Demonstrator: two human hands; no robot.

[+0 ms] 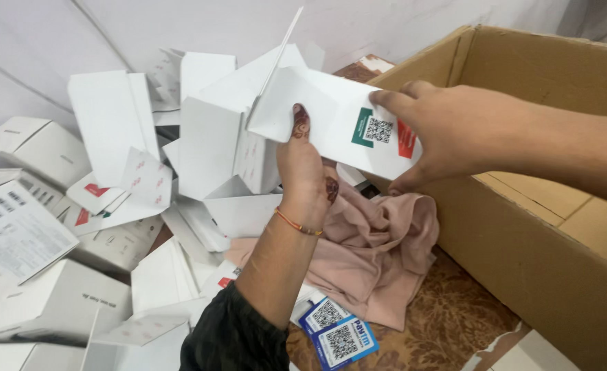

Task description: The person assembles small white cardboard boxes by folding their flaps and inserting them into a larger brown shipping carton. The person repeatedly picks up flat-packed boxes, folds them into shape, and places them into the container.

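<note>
Both my hands hold one white cardboard carton [331, 117] with a green and a red label and a code square on its side. My left hand [307, 175] grips it from below, thumb up against its face; a thin orange band circles that wrist. My right hand [448, 134] reaches in from the right and pinches the carton's right end, fingers on top, thumb beneath. One carton flap stands open and points upward. The carton hangs above a pink cloth [379, 247].
A large open brown cardboard box [523, 240] fills the right side. A heap of white flat and folded cartons [118, 137] covers the left and back. Blue cards with code squares [338, 336] lie near my left sleeve on a brown patterned surface [455, 323].
</note>
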